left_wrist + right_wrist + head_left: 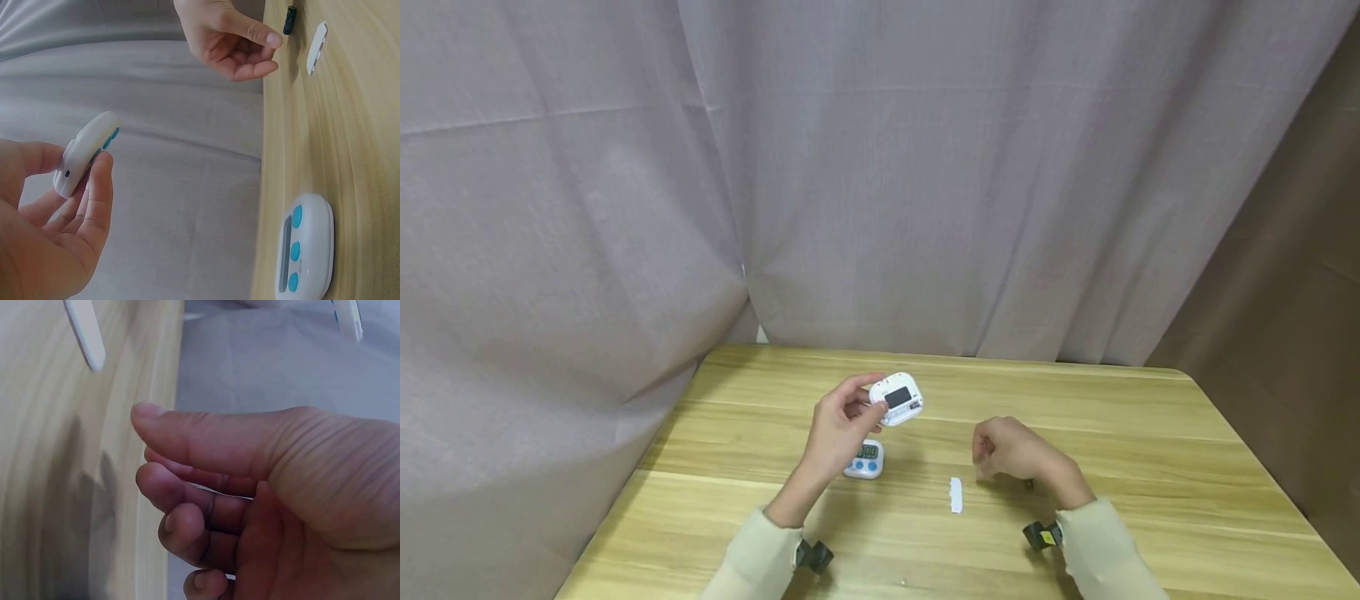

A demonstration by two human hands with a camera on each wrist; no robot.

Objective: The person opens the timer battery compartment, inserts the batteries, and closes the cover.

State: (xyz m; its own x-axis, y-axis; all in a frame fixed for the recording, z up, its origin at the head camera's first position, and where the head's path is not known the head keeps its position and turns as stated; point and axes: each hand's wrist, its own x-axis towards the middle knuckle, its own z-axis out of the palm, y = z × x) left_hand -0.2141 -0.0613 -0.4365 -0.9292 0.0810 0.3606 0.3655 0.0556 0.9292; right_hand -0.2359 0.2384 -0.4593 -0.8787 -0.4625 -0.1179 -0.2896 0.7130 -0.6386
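My left hand [842, 425] grips a white digital timer [904, 385] above the table, thumb on its back and fingers on the front. The timer's back faces the head camera, with its battery compartment uncovered and a small dark piece at one end. In the left wrist view, blue buttons show on its front. My right hand [1017, 450] hovers over the table, fingers loosely bent and thumb apart from them; nothing is held. Near it lie a white battery cover [956, 495] and a dark battery [289, 20], mostly hidden behind the wrist in the head view.
A second white timer [868, 468] with blue buttons lies face up on the wooden table [737, 433], below the left hand and partly covered by it. A grey curtain [880, 208] hangs behind the table's far edge.
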